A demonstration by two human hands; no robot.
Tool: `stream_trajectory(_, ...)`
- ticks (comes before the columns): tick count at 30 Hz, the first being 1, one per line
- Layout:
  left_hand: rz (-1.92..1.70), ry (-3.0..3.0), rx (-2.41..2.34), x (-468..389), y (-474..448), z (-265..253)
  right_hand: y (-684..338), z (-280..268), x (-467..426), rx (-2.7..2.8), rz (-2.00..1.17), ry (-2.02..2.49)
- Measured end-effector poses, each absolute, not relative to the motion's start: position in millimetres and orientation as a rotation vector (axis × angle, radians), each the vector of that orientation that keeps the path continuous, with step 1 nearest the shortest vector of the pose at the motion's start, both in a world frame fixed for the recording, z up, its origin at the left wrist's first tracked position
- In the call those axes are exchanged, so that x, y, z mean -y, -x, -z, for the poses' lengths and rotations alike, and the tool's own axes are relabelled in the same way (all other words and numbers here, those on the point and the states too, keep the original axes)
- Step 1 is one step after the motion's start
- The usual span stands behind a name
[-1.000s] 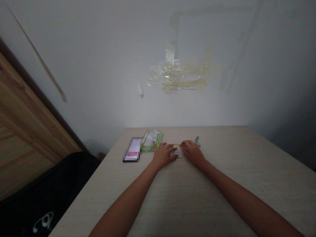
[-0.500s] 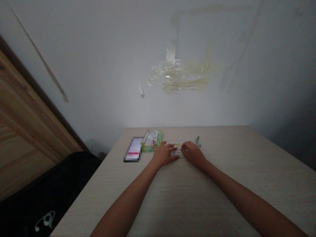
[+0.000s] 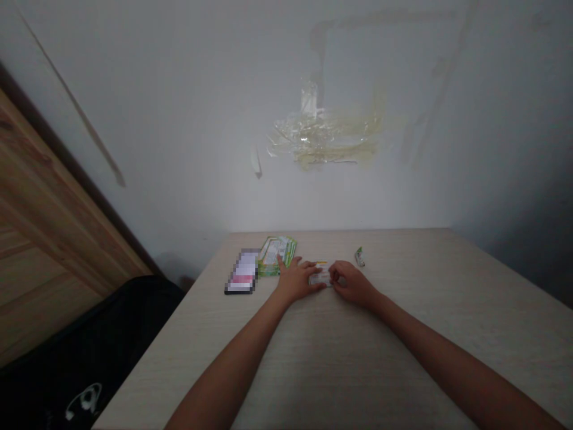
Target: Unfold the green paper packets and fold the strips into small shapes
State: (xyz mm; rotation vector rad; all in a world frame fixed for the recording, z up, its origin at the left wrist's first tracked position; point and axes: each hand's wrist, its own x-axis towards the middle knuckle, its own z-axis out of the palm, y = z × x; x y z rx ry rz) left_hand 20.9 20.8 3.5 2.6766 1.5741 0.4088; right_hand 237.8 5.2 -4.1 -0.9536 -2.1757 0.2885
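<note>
A small whitish printed card with a yellow strip along its far edge lies flat on the table. My left hand rests over its left part, fingers spread, thumb at the near edge and forefinger near the far edge. At the card's right edge, my right hand is closed in a pinch; whatever sits between those fingertips is too small to make out. Just beyond the left hand's outer fingers is a pile of green-and-white printed cards. Farther right, past the right hand, lies a small crumpled green-and-white scrap.
A phone with a blurred screen lies left of the pile. The wooden table meets a wall with patches of clear tape. On the left are a black bag and wooden panelling.
My right hand has shifted slightly right and nearer to me, its fingers curled more tightly. My left hand and the card stay in place.
</note>
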Motion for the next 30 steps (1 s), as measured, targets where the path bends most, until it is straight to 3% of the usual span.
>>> stream_trajectory(14, -0.434, -2.657, -1.566, -19.1, -20.7, -4.9, -243.1, 4.0, -5.4, 2.176, -0.482, 0.900)
stream_trajectory(21, -0.385, -2.668, -1.587, -17.9, -20.9, -5.8, -246.8, 11.5, -13.1, 1.980, -0.776, 0.927)
stream_trajectory(30, -0.441, -2.671, -1.552, -19.6, -20.0, -1.5, -251.1, 16.9, -17.8, 1.965, -0.776, 1.000)
